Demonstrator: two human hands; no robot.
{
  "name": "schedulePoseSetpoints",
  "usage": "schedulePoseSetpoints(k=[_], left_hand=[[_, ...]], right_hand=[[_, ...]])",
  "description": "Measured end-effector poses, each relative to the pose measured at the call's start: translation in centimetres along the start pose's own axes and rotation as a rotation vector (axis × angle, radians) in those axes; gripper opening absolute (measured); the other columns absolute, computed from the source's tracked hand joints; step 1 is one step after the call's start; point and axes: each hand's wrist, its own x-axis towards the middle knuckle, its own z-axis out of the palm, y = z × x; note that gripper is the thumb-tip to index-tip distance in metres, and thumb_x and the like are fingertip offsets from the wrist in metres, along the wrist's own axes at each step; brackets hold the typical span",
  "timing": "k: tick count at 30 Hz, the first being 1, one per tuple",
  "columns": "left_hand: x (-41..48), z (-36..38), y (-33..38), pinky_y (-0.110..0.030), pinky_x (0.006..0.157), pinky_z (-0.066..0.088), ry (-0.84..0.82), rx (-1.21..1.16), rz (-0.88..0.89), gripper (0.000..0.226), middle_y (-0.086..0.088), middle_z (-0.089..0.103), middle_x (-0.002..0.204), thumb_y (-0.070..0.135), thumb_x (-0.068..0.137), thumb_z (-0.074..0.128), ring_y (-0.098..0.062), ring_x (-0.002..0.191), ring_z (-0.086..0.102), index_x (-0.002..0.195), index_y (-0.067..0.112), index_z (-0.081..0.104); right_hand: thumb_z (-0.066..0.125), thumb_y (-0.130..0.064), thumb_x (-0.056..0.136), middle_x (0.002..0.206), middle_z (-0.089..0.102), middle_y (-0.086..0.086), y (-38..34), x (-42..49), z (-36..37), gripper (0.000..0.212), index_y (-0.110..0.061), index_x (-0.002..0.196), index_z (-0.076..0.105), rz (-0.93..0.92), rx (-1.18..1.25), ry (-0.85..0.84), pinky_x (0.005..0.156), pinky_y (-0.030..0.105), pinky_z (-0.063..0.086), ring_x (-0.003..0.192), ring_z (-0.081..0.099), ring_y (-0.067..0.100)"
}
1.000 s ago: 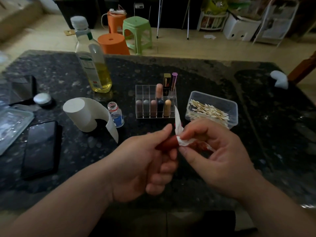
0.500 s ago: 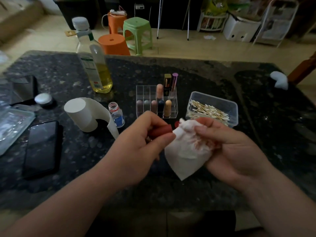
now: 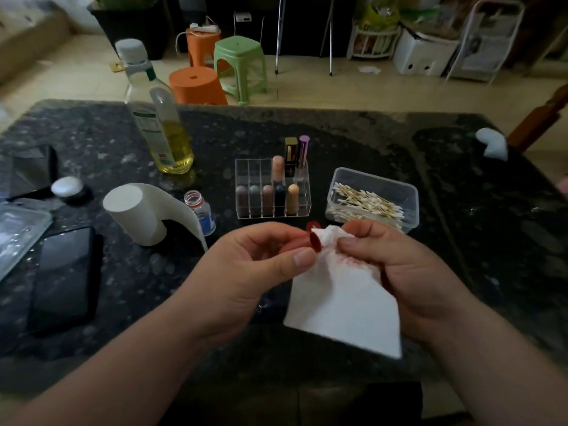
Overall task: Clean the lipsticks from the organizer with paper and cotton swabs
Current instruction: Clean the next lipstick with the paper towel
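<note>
Red lipstick (image 3: 314,243) sits pinched in your left hand (image 3: 255,265) while your right hand (image 3: 408,272) grips the stained paper (image 3: 344,309) against its end.

Red lipstick (image 3: 302,245), red-stained white paper (image 3: 344,305), speckled black table (image 3: 353,139).

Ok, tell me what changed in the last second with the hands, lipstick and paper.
The paper, twisted tight round the tip of the red lipstick a second ago, now hangs open below the right hand, red-smeared near its top. The lipstick has turned its end toward the camera. The left hand still grips it; the right still pinches the paper. The organizer, swab box and paper roll stayed put.
</note>
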Motion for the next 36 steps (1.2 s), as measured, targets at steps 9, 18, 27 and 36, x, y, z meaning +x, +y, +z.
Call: schedulePoseSetpoints(k=[9, 18, 27, 36], left_hand=[[0.3, -1.3, -0.5, -0.029, 0.081, 0.060, -0.083, 0.161, -0.043, 0.021, -0.001, 0.077, 0.097, 0.038, 0.068, 0.085, -0.016, 0.096, 0.073, 0.086, 0.027, 0.082], [0.7, -1.4, -1.4, -0.037, 0.093, 0.058, -0.019, 0.641, -0.196, 0.022, 0.018, 0.076, 0.097, 0.052, 0.076, 0.070, -0.002, 0.092, 0.071, 0.095, 0.043, 0.076], [0.0, -1.3, -2.2, -0.025, 0.099, 0.053, -0.100, 0.700, -0.180, 0.021, 0.029, 0.071, 0.108, 0.034, 0.094, 0.071, 0.010, 0.103, 0.065, 0.106, 0.050, 0.068], [-0.6, -2.1, -1.8, -0.022, 0.096, 0.055, -0.150, 0.695, -0.199, 0.019, 0.027, 0.073, 0.103, 0.031, 0.089, 0.077, 0.011, 0.098, 0.067, 0.102, 0.043, 0.070]], right_hand=[[0.073, -0.001, 0.084, 0.077, 0.074, 0.011, 1.3, 1.0, -0.3, 0.015, -0.012, 0.089, 0.065, -0.038, -0.179, 0.244, 0.060, 0.036, 0.053, 0.069, 0.072, 0.023], [0.078, -0.022, 0.085, 0.082, 0.071, -0.004, 1.6, 2.9, -0.9, 0.012, -0.027, 0.087, 0.067, -0.082, -0.997, 0.248, 0.061, 0.028, 0.057, 0.070, 0.071, 0.011], [0.078, -0.034, 0.084, 0.113, 0.062, -0.004, 4.3, 9.9, -4.6, 0.040, -0.025, 0.120, 0.064, -0.159, -1.315, 0.545, 0.090, 0.032, 0.052, 0.104, 0.058, 0.013], [0.061, -0.026, 0.097, 0.095, 0.055, -0.005, 5.5, 11.2, -3.2, 0.010, -0.024, 0.087, 0.060, -0.304, -1.402, 0.571, 0.083, 0.033, 0.046, 0.099, 0.054, 0.018]])
